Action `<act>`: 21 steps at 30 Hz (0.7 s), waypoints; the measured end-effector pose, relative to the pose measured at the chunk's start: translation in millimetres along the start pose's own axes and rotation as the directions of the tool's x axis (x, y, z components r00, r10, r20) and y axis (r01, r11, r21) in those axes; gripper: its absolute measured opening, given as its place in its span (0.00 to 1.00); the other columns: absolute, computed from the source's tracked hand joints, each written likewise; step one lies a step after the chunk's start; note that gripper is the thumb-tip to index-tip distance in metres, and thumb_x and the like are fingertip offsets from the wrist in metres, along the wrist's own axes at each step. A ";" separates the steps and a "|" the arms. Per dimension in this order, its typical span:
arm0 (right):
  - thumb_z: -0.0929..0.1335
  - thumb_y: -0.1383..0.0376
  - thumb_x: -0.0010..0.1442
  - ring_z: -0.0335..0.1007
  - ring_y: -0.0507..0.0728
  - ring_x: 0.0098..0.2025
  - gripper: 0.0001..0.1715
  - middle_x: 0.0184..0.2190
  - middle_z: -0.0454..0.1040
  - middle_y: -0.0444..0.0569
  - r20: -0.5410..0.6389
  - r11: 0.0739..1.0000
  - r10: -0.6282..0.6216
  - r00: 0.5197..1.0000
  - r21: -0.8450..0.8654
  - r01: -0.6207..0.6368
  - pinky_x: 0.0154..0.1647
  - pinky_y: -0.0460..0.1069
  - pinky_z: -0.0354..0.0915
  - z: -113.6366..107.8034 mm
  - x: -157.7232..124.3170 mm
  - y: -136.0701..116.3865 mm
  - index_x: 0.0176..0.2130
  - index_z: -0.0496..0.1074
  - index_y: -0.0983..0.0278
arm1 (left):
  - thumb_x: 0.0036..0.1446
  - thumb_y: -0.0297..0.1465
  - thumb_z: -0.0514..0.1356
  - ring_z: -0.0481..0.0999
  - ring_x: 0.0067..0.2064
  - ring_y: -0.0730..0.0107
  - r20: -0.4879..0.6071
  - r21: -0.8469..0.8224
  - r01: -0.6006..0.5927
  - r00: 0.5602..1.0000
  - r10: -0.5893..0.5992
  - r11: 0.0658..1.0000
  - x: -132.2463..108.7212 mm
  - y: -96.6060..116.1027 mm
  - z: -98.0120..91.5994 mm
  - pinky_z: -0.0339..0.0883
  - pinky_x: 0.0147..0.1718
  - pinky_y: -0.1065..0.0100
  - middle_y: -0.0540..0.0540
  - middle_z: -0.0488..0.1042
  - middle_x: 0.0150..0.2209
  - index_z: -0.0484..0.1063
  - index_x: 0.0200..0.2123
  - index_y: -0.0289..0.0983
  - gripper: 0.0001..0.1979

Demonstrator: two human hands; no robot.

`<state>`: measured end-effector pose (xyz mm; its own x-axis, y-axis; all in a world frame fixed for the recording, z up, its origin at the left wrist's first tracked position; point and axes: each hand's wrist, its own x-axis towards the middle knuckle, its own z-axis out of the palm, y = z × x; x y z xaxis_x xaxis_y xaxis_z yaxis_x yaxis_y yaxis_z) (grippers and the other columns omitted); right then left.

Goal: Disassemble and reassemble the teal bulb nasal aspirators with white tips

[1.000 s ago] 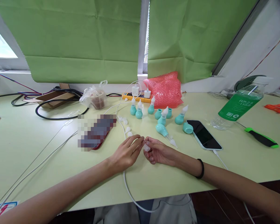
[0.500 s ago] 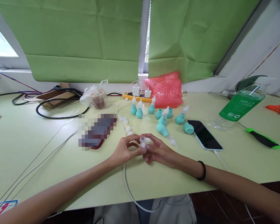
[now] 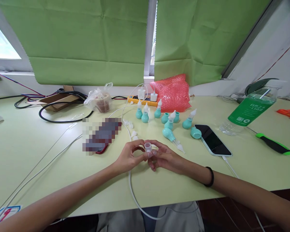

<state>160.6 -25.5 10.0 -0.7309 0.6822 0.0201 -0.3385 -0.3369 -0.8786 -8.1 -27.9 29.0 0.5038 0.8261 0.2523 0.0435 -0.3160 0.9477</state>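
Between my fingertips is a small clear plastic tube-like piece (image 3: 148, 148), its round open end turned up toward me. My left hand (image 3: 129, 157) pinches it from the left, and my right hand (image 3: 166, 157) grips it from the right. Just beyond my hands lie a few small white tips (image 3: 134, 134). A teal bulb with a clear nozzle (image 3: 169, 134) lies on its side near my right hand. Behind it stand several teal bulbs with white tips (image 3: 145, 116). Two teal bulbs without tips (image 3: 165, 118) stand among them, and another teal bulb (image 3: 195, 132) lies against a phone.
The phone (image 3: 214, 141) charges at right, near a bottle (image 3: 250, 108) and a screwdriver (image 3: 273, 143). A blurred dark phone (image 3: 103, 133) lies left. White cable (image 3: 132, 190) runs under my hands. Behind are a power strip (image 3: 132, 100), pink bubble wrap (image 3: 175, 95) and a bagged tape roll (image 3: 102, 103).
The clear piece has tilted so that its open end faces me more. Both hands stay nearly in place, and the whole view has shifted slightly.
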 end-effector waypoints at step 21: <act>0.61 0.62 0.55 0.64 0.57 0.37 0.18 0.36 0.68 0.52 0.049 -0.243 -0.224 0.973 -0.970 -0.007 0.37 0.53 0.61 -8.3 -14.9 -79.4 0.46 0.62 0.64 | 0.39 0.31 0.64 0.69 0.28 0.74 -0.349 -0.164 0.146 0.917 -0.195 0.976 8.5 1.1 -7.0 0.65 0.27 0.72 0.48 0.70 0.26 0.70 0.30 0.32 0.12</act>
<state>203.2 -3.5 75.6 -0.6651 0.7073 0.2395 0.6619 0.7069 -0.2495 -9.8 -18.0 33.6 0.1523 0.9817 0.1142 -0.0259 -0.1115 0.9934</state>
